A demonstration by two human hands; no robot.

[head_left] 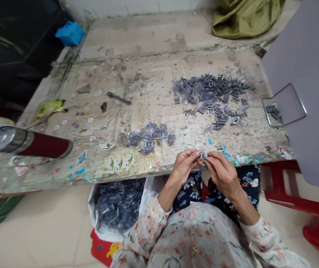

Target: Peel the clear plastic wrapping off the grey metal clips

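Note:
Between my fingertips, at the table's front edge, is a small grey plastic piece [202,155]. My left hand [184,163] pinches it from one side, and my right hand [221,170] grips it from the other. Just beyond my right hand lie loose grey plastic parts [220,147]. A large heap of dark grey plastic parts [214,83], mixed with clear purplish plastic pieces [186,91], spreads further back on the right. Left of my hands sits a smaller cluster of clear purplish pieces [151,136].
A worn wooden table [98,74] carries a dark red thermos [46,144], a banana peel [50,108] and a dark tool [119,98]. Below its edge stands a white sack [92,208] of plastic parts. A grey panel [313,93] with a wire stand [285,106] rises at right, above red stools [296,186].

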